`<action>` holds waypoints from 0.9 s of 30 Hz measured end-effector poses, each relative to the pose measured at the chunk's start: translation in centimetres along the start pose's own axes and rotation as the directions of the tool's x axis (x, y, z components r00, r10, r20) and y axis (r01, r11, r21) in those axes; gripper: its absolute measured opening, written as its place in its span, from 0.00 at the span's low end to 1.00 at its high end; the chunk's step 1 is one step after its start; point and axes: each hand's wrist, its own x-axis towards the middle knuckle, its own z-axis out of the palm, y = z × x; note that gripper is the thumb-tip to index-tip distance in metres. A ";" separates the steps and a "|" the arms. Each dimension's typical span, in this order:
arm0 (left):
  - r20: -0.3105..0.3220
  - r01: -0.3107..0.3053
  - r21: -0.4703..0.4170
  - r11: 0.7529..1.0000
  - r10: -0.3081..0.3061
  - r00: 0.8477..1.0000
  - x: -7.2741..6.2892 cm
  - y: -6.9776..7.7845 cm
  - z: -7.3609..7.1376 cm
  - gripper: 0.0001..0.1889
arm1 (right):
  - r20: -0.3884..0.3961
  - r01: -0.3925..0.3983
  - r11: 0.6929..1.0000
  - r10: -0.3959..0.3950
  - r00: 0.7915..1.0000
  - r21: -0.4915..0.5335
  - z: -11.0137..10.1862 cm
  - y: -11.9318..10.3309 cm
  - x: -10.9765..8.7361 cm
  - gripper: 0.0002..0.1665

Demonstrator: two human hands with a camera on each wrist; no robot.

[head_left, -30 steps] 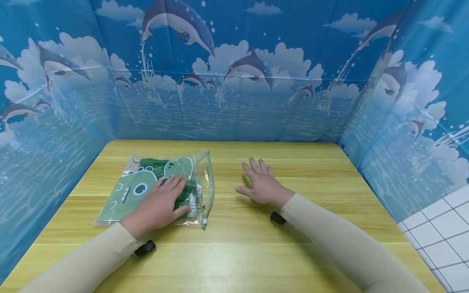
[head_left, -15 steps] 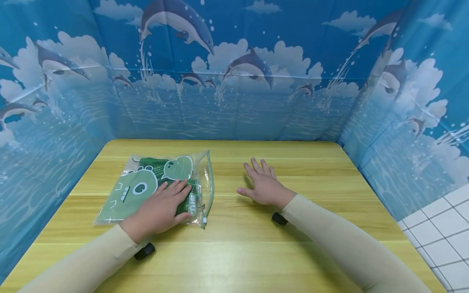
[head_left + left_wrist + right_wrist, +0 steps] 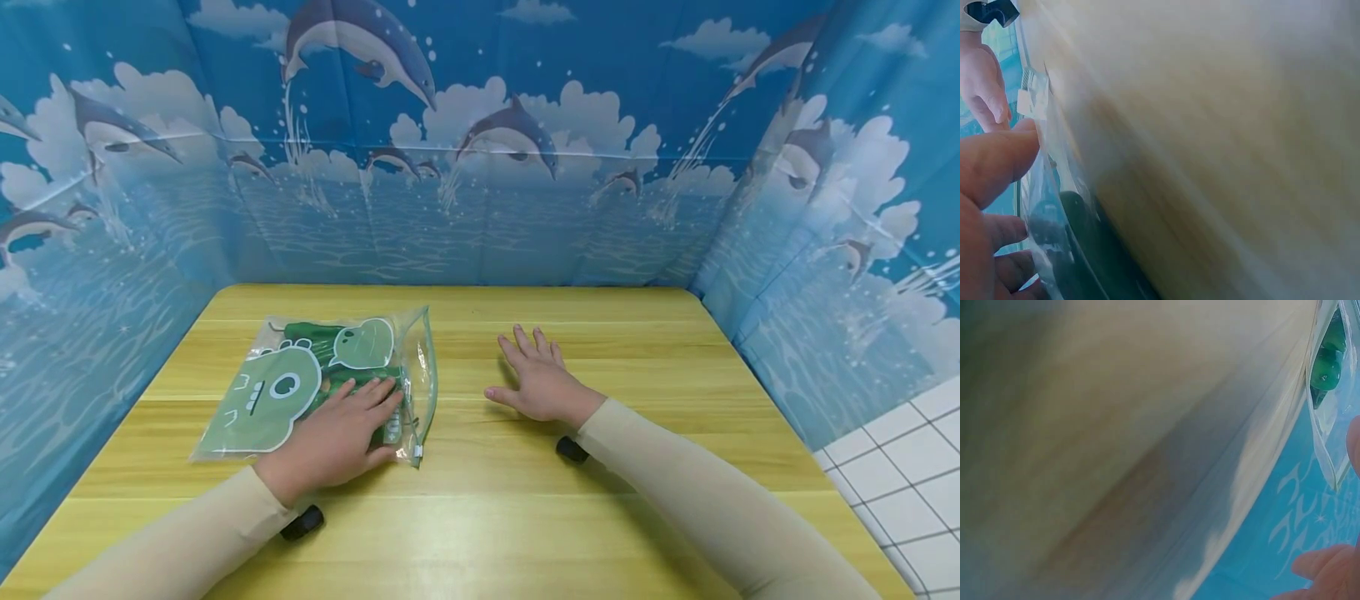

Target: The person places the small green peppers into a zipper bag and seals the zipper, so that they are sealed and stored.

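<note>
A clear slider zip bag [image 3: 225, 425], printed with pale green cartoon monsters, lies flat at the left of the table. Long dark green glossy things [image 3: 306, 332], which look like peppers, show through the plastic; one has a thin stem. My left hand [image 3: 330, 437] rests on the bag's near right part, fingers straight and spread, covering some of the print. In the left wrist view its thumb [image 3: 1004, 159] is by the bag's edge, near the white slider [image 3: 1024, 102]. My right hand [image 3: 543, 387], fingers spread and holding nothing, is over the table right of the bag.
The yellow wood-grain table [image 3: 480, 525] has a blue dolphin-print curtain [image 3: 480, 225] along its back and sides. Dark wrist-worn devices [image 3: 572, 450] show under both sleeves. White tiles [image 3: 900, 467] are visible beyond the table's right edge.
My left hand has slid slightly right and toward me across the bag, uncovering more of the monster print. The bag and my right hand have stayed almost still.
</note>
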 end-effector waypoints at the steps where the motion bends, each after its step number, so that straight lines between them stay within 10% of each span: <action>1: 0.000 -0.007 0.002 1.000 0.007 1.000 0.0 0.1 0.0 0.42 | 0.002 0.002 1.000 -0.002 1.000 0.001 0.0 0.0 0.0 0.59; 27: 0.050 -0.154 0.068 0.986 0.151 0.987 1.3 2.4 0.2 0.21 | 0.034 0.019 1.000 -0.020 0.999 0.005 0.0 -0.7 -0.1 0.58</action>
